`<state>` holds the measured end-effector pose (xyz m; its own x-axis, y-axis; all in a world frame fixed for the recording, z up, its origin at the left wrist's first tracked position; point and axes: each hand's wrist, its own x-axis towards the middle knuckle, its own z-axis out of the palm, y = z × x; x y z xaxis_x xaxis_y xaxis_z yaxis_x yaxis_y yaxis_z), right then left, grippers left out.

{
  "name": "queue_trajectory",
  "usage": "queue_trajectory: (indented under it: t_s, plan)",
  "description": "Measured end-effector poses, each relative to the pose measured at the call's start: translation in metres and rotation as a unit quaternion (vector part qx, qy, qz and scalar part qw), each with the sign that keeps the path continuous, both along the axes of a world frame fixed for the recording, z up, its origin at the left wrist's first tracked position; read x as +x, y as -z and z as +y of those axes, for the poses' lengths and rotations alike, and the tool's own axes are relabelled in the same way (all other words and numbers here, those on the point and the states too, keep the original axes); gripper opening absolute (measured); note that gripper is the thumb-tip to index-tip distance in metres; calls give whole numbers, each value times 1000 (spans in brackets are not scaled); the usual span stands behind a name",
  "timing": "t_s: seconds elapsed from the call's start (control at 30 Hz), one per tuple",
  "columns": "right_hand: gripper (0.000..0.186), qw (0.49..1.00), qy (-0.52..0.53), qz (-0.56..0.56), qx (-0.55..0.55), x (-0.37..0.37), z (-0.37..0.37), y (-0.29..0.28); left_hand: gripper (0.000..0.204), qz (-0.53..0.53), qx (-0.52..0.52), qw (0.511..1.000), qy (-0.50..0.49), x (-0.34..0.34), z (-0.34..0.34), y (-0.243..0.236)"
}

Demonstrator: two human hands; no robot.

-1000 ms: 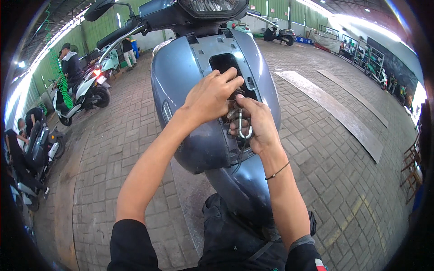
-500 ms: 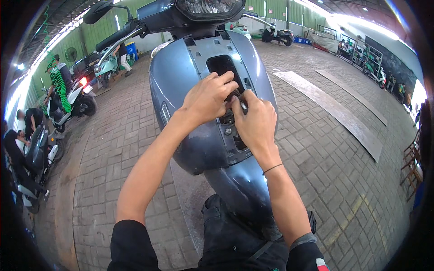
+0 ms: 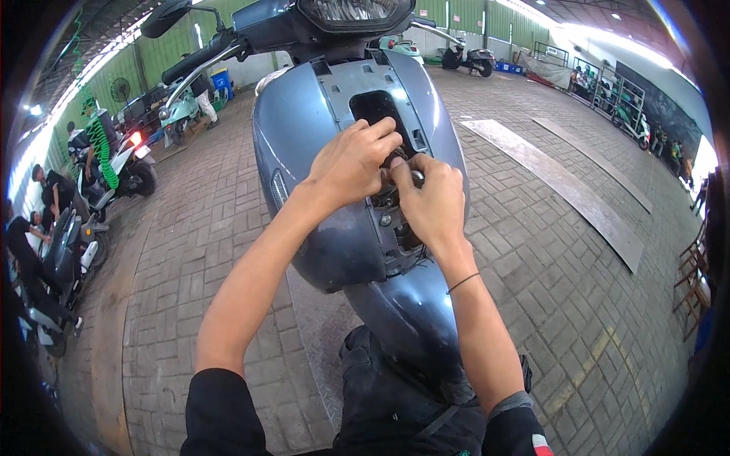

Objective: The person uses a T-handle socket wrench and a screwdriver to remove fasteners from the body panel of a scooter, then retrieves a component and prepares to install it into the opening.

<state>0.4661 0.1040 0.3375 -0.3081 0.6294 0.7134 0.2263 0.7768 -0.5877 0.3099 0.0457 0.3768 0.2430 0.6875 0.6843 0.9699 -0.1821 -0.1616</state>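
Observation:
A blue-grey scooter (image 3: 300, 114) faces me, with the centre cover off its front panel. Inside the opening (image 3: 375, 106) dark parts and a bolt (image 3: 386, 220) show. My left hand (image 3: 356, 159) is at the opening with its fingers curled inward. Close against it, my right hand (image 3: 432, 194) pinches in the same spot, thumb and forefinger together. A small, shiny round metal piece (image 3: 417, 178) shows by the right fingers. What the fingertips grip is mostly hidden behind the hands.
The front mudguard (image 3: 403, 304) is below my hands, and a headlight (image 3: 353, 9) above. Other people (image 3: 53, 190) work at parked scooters (image 3: 76, 243) on the left. Metal plates (image 3: 555, 182) lie on the brick floor to the right. Wooden chairs (image 3: 690, 281) stand at the far right.
My right hand has turned slightly at the opening, and more of the round metal piece shows. My left hand stays nearly in place. People at the left have shifted.

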Motion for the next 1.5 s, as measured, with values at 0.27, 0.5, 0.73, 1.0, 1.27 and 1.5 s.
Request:
queue_trajectory:
  t_s: [0.27, 0.5, 0.73, 1.0, 1.27, 1.5]
  plan:
    - [22, 987, 54, -90, 118, 7, 3, -3, 46, 28, -28, 999, -14, 0, 0, -2]
    - [15, 949, 76, -167, 256, 8, 11, -2, 49, 38, -61, 997, -37, 0, -2, -4]
    - [16, 951, 58, -161, 257, 16, 14, -3, 43, 26, -54, 998, -33, 3, 0, -3]
    - [24, 982, 23, -111, 151, 10, 12, -3, 40, 21, -31, 999, -25, 4, -2, -3]
    - [25, 994, 12, -95, 52, 6, 12, -4, 39, 5, -17, 1000, -17, 5, -2, -2]
    - [20, 975, 34, -114, 186, 8, 14, -2, 44, 27, -34, 999, -15, 3, -2, -2]
